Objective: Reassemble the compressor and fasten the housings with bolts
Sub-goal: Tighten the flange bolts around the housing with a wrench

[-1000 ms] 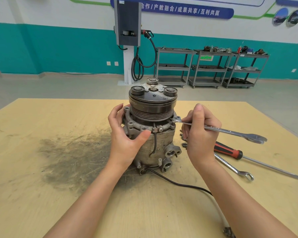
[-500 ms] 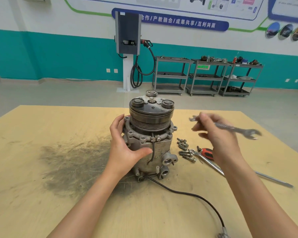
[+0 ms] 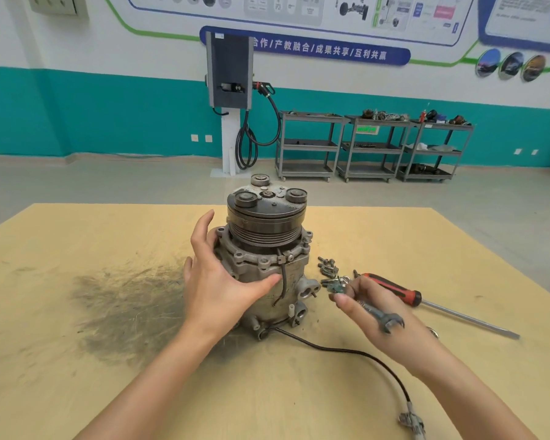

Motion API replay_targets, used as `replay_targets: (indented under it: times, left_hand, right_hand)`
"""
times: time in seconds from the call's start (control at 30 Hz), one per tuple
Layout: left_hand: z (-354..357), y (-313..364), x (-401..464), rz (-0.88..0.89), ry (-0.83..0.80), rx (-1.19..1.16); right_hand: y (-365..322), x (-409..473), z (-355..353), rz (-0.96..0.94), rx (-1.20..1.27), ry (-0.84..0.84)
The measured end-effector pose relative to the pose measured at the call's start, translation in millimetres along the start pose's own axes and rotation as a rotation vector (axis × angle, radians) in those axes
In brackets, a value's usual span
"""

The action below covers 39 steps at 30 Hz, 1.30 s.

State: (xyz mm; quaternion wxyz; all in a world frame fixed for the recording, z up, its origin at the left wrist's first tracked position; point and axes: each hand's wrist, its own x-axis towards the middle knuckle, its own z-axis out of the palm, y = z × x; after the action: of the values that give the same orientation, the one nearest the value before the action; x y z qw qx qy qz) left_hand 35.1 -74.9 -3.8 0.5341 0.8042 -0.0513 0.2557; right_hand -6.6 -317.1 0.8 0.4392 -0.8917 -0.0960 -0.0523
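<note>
The grey compressor stands upright on the wooden table, pulley end up. My left hand grips its housing from the left, thumb across the front. My right hand is low beside the compressor's right foot and holds a metal wrench, whose open jaw sticks out over the back of the hand. Its fingertips reach the small pile of loose bolts lying right of the compressor; whether they pinch a bolt is blurred.
A red-handled screwdriver lies to the right, its long blade pointing toward the table's right edge. The compressor's black cable trails to a connector at the front. A dark smudge stains the table's left. Shelving carts stand far behind.
My right hand has taken the wrench off the compressor's flange bolt, swung it away to the right, and come down to the bolt pile. My left hand stays on the housing.
</note>
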Motion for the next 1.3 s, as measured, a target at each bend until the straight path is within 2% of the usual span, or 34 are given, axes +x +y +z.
replay_targets:
  times: [0.1, 0.23, 0.3, 0.37, 0.47, 0.57, 0.67, 0.8, 0.9, 0.97, 1.13, 1.3]
  left_hand:
    - [8.7, 9.3, -13.0, 0.008, 0.118, 0.068]
    - [27.0, 20.6, -21.7, -0.025, 0.287, 0.187]
    - [31.1, 24.5, -21.8, -0.032, 0.316, 0.226]
    - [29.7, 24.4, -21.6, -0.044, 0.293, 0.245]
    - [15.4, 19.1, -19.0, -0.038, 0.195, 0.178]
    - [-10.0, 9.0, -10.3, -0.047, 0.042, 0.063]
    - [-39.6, -6.4, 12.3, -0.095, -0.175, -0.085]
    - [-77.1, -27.8, 65.3, -0.105, -0.48, -0.116]
    - [-79.1, -24.1, 102.2, -0.088, -0.787, -0.126]
    - [-68.8, -15.0, 120.5, -0.068, -0.915, -0.127]
    - [-46.5, -7.4, 139.5, -0.033, -1.028, -0.188]
    - [-38.5, -13.1, 128.8, 0.065, -0.903, -0.209]
  right_hand:
    - [3.5, -6.1, -11.5, -0.024, -0.023, 0.039]
    - [26.7, -17.9, -25.3, 0.024, -0.218, 0.046]
    - [41.0, -22.2, -23.9, 0.082, -0.312, 0.027]
    - [51.7, -23.8, -17.0, 0.093, -0.397, 0.08]
    - [59.5, -19.2, -7.3, 0.041, -0.492, 0.15]
    - [61.6, -8.3, -3.7, 0.075, -0.618, 0.128]
    - [61.8, 3.5, -4.4, 0.059, -0.746, 0.125]
    - [62.0, 19.5, -5.9, 0.048, -0.899, 0.094]
    - [63.6, 26.7, -3.8, 0.062, -0.941, 0.053]
    - [64.2, 26.2, -1.1, 0.071, -0.951, 0.042]
    - [53.1, 33.6, -13.5, -0.041, -0.87, 0.207]
    - [14.4, 80.6, -22.2, -0.182, -0.793, 0.16]
